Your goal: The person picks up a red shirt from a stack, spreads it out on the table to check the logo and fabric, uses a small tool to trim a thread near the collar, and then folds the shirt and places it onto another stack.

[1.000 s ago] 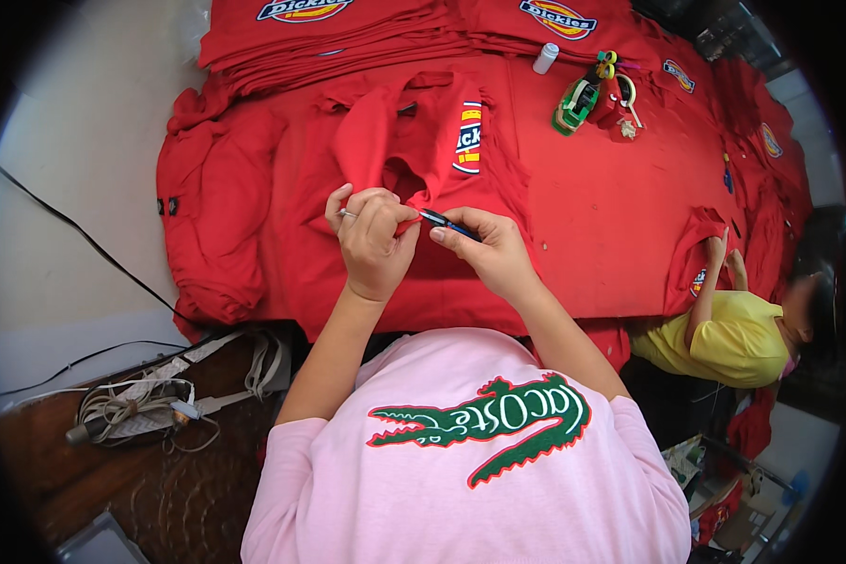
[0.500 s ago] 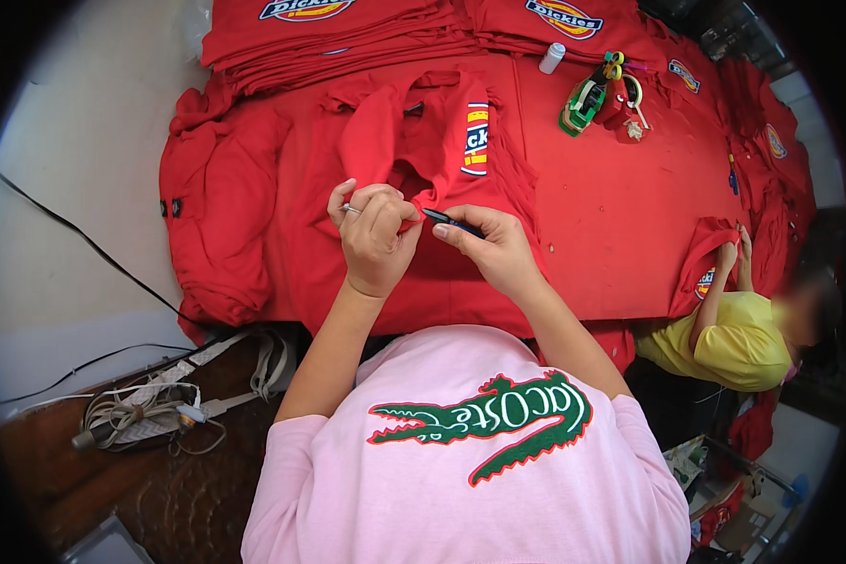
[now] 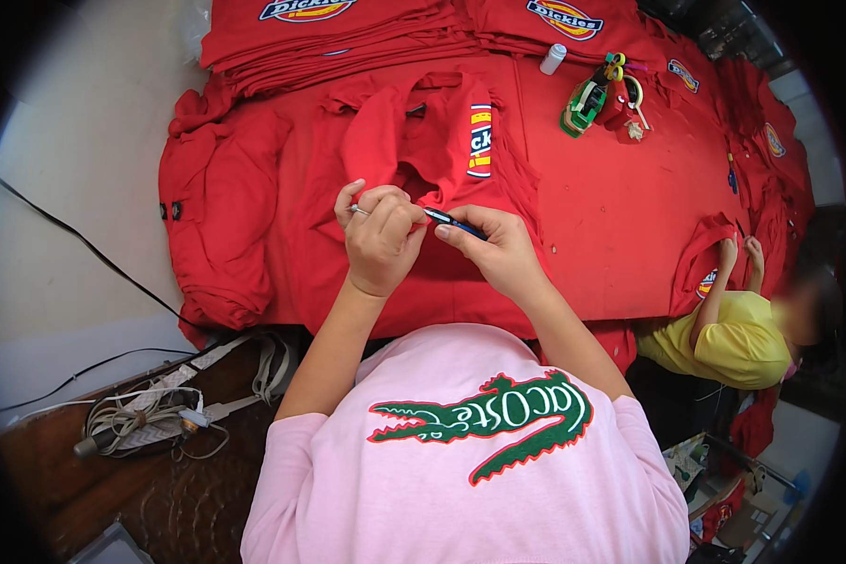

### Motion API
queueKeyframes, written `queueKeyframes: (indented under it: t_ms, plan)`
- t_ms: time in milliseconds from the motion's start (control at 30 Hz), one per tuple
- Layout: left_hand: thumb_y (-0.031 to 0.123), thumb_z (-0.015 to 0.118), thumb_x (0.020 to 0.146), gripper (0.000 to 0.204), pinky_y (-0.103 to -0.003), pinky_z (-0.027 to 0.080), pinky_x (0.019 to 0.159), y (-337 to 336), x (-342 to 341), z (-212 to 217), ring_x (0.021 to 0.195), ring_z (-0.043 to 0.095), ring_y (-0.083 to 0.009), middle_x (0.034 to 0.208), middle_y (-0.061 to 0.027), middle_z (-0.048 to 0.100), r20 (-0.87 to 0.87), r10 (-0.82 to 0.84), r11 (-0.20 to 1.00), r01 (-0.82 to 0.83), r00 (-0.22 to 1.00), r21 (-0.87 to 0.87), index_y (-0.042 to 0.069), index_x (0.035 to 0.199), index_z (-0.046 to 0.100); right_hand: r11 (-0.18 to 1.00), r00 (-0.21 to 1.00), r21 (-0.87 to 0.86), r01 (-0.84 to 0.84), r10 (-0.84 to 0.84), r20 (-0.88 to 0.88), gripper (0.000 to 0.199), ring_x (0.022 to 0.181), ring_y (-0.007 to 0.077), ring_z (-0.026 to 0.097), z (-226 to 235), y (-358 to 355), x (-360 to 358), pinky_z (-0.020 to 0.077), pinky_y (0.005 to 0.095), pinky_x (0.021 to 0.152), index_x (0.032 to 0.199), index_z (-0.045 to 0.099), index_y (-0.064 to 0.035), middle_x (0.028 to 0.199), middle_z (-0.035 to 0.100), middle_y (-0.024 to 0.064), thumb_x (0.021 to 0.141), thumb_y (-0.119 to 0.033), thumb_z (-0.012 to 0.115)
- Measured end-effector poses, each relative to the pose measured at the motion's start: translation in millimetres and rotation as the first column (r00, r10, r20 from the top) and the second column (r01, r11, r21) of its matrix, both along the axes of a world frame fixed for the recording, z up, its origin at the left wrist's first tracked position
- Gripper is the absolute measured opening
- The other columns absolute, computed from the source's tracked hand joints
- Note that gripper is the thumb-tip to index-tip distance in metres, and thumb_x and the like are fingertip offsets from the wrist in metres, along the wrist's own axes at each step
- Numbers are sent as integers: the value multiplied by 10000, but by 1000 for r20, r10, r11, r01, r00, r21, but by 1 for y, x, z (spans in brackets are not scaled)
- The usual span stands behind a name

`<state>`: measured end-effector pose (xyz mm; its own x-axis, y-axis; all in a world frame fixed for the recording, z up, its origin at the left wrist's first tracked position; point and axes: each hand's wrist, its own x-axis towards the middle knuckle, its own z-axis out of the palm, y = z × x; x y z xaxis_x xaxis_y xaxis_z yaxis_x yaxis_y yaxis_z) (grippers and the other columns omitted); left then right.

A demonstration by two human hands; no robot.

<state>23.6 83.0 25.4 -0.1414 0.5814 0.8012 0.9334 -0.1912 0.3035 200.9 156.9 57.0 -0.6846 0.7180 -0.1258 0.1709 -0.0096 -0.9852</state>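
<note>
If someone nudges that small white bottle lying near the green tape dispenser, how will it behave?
The small white bottle lies on its side and looks cylindrical, so it would probably roll. It seems light plastic, likely easy to lift. The red fabric beneath may slow it.

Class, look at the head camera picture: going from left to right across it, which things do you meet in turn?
Black cable → bundle of grey cords → left hand → dark blue pen → right hand → green tape dispenser → co-worker in a yellow shirt.
</note>
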Motion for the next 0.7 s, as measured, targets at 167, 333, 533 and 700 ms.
queueKeyframes:
  t_ms: [167, 333, 533, 700]
  plan:
    - [69, 836, 670, 279, -420, 343, 1115, 2, -2, 0, 919, 663, -147, 831, 29, 627, -7, -6, 1000, 6, 1000, -1, 185, 793, 613, 991, 995, -132, 22, -34, -89, 198, 729, 18, 471, 6, 0, -3, 397, 222, 628, 1052, 738, 13, 779, 592, -68, 966, -165, 743]
    - [44, 834, 644, 300, -420, 344, 1111, 3, -1, 1, 923, 661, -159, 829, 14, 630, -11, -20, 1000, 20, 1000, 5, 177, 792, 609, 999, 998, -43, -7, 5, -58, 208, 571, -9, 397, -2, 4, -2, 290, 198, 497, 1068, 741, -33, 682, 513, -102, 960, -209, 763]
    - [36, 835, 640, 308, -418, 345, 1108, 3, -2, 0, 922, 659, -166, 831, 6, 633, -14, -29, 999, 29, 999, 18, 174, 792, 606, 982, 999, -189, -14, 5, -46, 189, 532, -2, 386, -4, 5, -2, 289, 202, 469, 1039, 751, -44, 638, 496, -98, 974, -222, 744]
    - [44, 843, 659, 304, -423, 360, 1097, 4, -6, -3, 921, 658, -167, 832, 5, 631, -35, -15, 1000, 16, 999, 15, 171, 798, 604, 967, 997, -248, 57, -68, -39, 179, 524, -1, 372, -11, 9, -2, 292, 198, 459, 1021, 738, -45, 639, 485, -94, 991, -221, 722]
